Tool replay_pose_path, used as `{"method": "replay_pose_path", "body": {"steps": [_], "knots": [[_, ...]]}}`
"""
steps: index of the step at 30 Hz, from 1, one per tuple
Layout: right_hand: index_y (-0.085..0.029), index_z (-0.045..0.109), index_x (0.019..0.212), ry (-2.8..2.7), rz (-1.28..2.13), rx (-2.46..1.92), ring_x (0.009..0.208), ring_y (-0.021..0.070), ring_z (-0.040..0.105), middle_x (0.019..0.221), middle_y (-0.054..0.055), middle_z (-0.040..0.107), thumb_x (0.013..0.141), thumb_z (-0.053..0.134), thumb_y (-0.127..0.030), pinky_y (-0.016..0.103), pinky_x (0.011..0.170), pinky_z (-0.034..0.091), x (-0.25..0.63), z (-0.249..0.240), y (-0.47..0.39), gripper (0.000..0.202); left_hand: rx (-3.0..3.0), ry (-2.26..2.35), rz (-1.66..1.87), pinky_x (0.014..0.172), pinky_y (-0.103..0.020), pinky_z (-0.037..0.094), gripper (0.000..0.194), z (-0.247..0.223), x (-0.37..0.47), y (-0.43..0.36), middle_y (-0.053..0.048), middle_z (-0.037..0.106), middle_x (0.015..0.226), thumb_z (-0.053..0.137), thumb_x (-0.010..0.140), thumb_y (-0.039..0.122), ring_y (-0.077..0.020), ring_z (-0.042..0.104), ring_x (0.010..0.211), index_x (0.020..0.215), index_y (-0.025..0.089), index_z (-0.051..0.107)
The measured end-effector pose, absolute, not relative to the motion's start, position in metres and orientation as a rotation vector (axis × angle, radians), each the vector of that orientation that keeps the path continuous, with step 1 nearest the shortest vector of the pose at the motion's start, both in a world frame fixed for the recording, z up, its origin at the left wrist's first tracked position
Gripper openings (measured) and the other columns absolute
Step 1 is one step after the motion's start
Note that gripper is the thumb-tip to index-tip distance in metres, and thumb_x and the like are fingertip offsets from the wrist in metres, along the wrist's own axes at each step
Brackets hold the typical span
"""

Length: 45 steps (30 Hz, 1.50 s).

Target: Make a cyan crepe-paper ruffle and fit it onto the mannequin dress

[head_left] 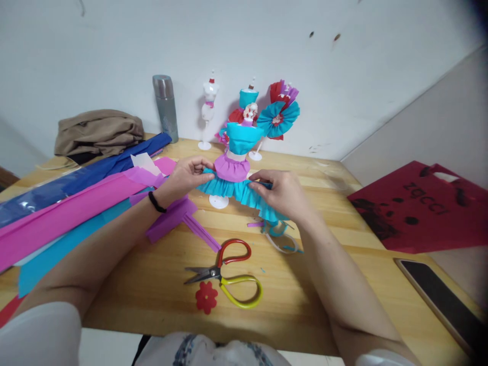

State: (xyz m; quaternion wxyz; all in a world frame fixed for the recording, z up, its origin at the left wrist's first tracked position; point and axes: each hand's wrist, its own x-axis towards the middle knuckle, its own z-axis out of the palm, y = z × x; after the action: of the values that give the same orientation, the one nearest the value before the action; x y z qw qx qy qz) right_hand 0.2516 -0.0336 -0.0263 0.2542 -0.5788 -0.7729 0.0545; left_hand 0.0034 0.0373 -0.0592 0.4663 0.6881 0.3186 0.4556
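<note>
A small dress-form mannequin stands in front of me, wearing a blue crepe-paper top and a gathered purple peplum. Below the peplum, a ruffled blue crepe-paper strip spans its front, with the right end hanging lower. My left hand pinches the strip's left end between thumb and fingers. On the other side my right hand is closed on the strip near its right part, palm down. The white round stand base shows under the ruffle. The strip's back side is hidden.
Open scissors and a red paper flower lie near the front edge. Pink crepe paper and other sheets cover the left. Behind stand a flask, a bare mannequin and decorated ones. A red bag and phone are right.
</note>
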Motion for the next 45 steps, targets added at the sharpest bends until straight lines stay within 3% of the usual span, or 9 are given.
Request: {"method": "replay_pose_path", "body": {"steps": [8,15,23,31,39,45], "knots": [[-0.02,0.078,0.1,-2.081,0.036,-1.541,0.083,0.029,0.075,0.091,0.01,0.08,0.088,0.062,-0.024,0.037,0.071,0.052,0.252,-0.031,-0.031,0.02,1.664,0.833,1.172,0.06,-0.022,0.045,0.027,-0.055,0.004,0.036,0.0,0.065,0.073,0.08,0.063,0.028,-0.011,0.057,0.066,0.084,0.016,0.068],[-0.019,0.079,0.099,-2.07,0.09,-1.541,0.079,0.0279,0.074,0.089,0.01,0.08,0.086,0.065,-0.025,0.035,0.068,0.05,0.251,-0.029,-0.031,0.02,1.741,0.793,1.231,0.062,-0.024,0.046,0.021,-0.054,0.004,0.036,-0.002,0.067,0.072,0.079,0.068,0.031,-0.0129,0.059,0.068,0.071,0.016,0.065],[-0.018,0.077,0.092,-2.082,0.177,-1.484,0.07,0.0237,0.069,0.084,0.009,0.078,0.087,0.062,-0.028,0.034,0.065,0.046,0.253,-0.023,-0.036,0.019,1.669,0.698,1.136,0.059,-0.023,0.047,0.031,-0.048,0.001,0.034,-0.001,0.065,0.069,0.086,0.064,0.038,-0.0108,0.057,0.062,0.071,0.015,0.065],[-0.019,0.077,0.092,-2.028,0.127,-1.535,0.072,0.0246,0.07,0.082,0.009,0.078,0.087,0.062,-0.028,0.033,0.065,0.047,0.251,-0.024,-0.034,0.018,1.555,0.748,1.141,0.051,-0.022,0.045,0.031,-0.048,0.005,0.031,0.001,0.064,0.065,0.085,0.064,0.035,-0.0092,0.055,0.054,0.073,0.016,0.063],[-0.02,0.077,0.089,-1.994,0.154,-1.507,0.069,0.0217,0.068,0.079,0.007,0.077,0.086,0.061,-0.029,0.031,0.062,0.045,0.25,-0.019,-0.037,0.018,1.456,0.669,1.146,0.054,-0.023,0.048,0.035,-0.048,0.007,0.033,0.002,0.065,0.063,0.089,0.056,0.033,-0.0093,0.057,0.054,0.07,0.015,0.062],[-0.02,0.077,0.089,-1.956,0.113,-1.52,0.066,0.0204,0.066,0.079,0.007,0.077,0.085,0.062,-0.03,0.03,0.061,0.043,0.249,-0.024,-0.033,0.018,1.498,0.762,1.142,0.052,-0.022,0.048,0.032,-0.049,0.008,0.035,0.0,0.066,0.066,0.084,0.06,0.035,-0.0096,0.058,0.055,0.072,0.016,0.061]]}}
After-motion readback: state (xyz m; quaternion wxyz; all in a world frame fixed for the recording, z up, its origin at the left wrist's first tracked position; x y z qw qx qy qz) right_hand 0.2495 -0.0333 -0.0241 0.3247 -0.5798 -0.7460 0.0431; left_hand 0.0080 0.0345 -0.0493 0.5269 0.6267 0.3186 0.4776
